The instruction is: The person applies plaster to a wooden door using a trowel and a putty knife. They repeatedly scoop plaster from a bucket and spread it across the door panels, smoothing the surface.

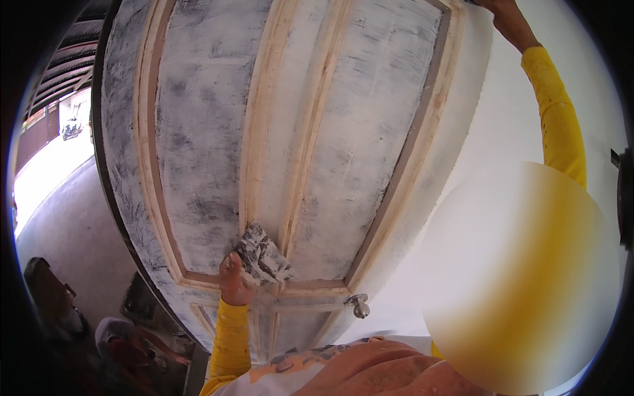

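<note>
overhead, a tall panelled wooden door [290, 132] fills most of the view, seen from below so that it leans away and bends near the rim. its surface is streaked white and grey, with bare pale wood showing along the raised mouldings.

the left hand [234, 280] is low on the door, just above the lower cross rail. its fingers are curled and pressed together on a crumpled sheet of sandpaper [263, 256], grey and white with dust, which lies flat against the door at the foot of the middle upright moulding. a yellow sleeve [230, 343] runs down from this hand to the lower edge.

the right hand [496, 6] is raised far up at the top right, on or near the door's upper edge. it is cut off by the rim, so i cannot tell whether its fingers are spread or closed. its yellow sleeve runs down the right side.

a round metal door knob [360, 305] juts from the door's right edge, right of and a little below the left hand. a white wall [508, 112] stands to the right of the door. to the left, a grey concrete floor [66, 231] shows in daylight.
</note>
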